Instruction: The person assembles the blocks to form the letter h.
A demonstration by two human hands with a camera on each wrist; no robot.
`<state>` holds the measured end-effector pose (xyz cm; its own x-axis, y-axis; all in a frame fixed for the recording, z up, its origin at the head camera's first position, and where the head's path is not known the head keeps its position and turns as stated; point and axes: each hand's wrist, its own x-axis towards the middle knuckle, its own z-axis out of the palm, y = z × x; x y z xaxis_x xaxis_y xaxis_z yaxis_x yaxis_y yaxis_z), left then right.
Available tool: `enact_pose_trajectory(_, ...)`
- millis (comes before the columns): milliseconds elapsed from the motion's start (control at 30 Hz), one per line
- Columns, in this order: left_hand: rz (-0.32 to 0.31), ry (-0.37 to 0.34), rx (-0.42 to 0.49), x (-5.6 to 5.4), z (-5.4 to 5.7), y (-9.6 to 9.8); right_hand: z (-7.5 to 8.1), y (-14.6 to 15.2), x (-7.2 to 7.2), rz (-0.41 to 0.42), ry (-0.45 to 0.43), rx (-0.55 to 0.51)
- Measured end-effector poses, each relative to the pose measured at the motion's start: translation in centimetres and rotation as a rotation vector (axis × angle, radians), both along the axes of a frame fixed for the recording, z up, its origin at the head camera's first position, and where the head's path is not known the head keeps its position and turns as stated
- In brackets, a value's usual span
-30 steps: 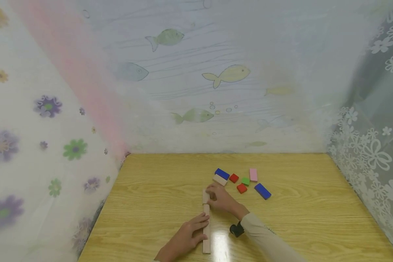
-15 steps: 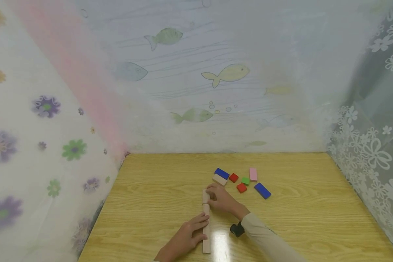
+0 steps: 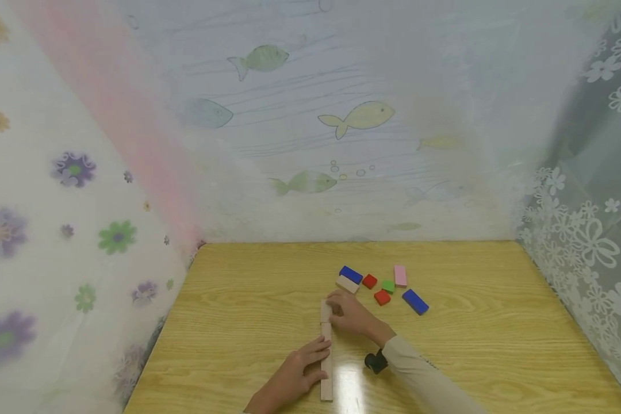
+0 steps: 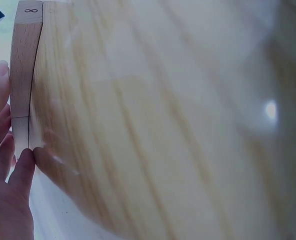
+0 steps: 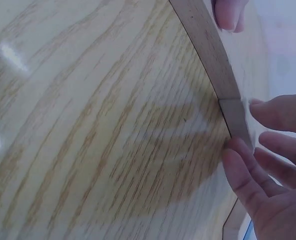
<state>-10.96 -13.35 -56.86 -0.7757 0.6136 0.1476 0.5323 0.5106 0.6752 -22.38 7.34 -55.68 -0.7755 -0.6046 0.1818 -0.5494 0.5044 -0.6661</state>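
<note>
A straight row of plain wooden blocks (image 3: 326,388) lies on the table, running away from me in the head view. My left hand (image 3: 295,374) rests against the row from the left, fingers extended over the long block and thumb at its side. At the row's far end, my right hand (image 3: 354,316) pinches a short wooden block (image 3: 325,310) that meets the row end to end. The right wrist view has this short block (image 5: 235,120) between my right hand's fingertips (image 5: 238,150). A block marked "8" (image 4: 28,11) tops the left wrist view.
Past my right hand lie a blue block (image 3: 352,273), a plain block (image 3: 348,284), two red blocks (image 3: 370,281), a green block (image 3: 388,286), a pink block (image 3: 400,276) and another blue block (image 3: 415,302). A patterned curtain (image 3: 290,218) hangs behind the table (image 3: 227,322).
</note>
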Motion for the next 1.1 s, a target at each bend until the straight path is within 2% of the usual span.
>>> enact_pose_trajectory(267,0.006,-0.002,0.002,0.0,-0.3,-0.1,0.3,0.6,-0.1,-0.067,-0.09,-0.043)
enact_pose_trajectory(433,0.003,0.007,0.002,-0.1,-0.4,-0.1,0.6,1.0,-0.4,-0.084,-0.069,-0.038)
enact_pose_trajectory(667,-0.002,-0.006,0.013,0.0,-0.4,-0.1,0.7,1.6,-1.6,-0.106,0.026,-0.004)
enact_pose_trajectory(833,0.014,-0.018,0.008,0.0,-0.4,-0.2,0.9,2.2,-2.2,-0.097,0.039,-0.015)
enact_pose_trajectory(1100,0.017,-0.014,0.001,0.1,-0.3,-0.1,0.4,3.2,-3.6,-0.153,0.075,0.019)
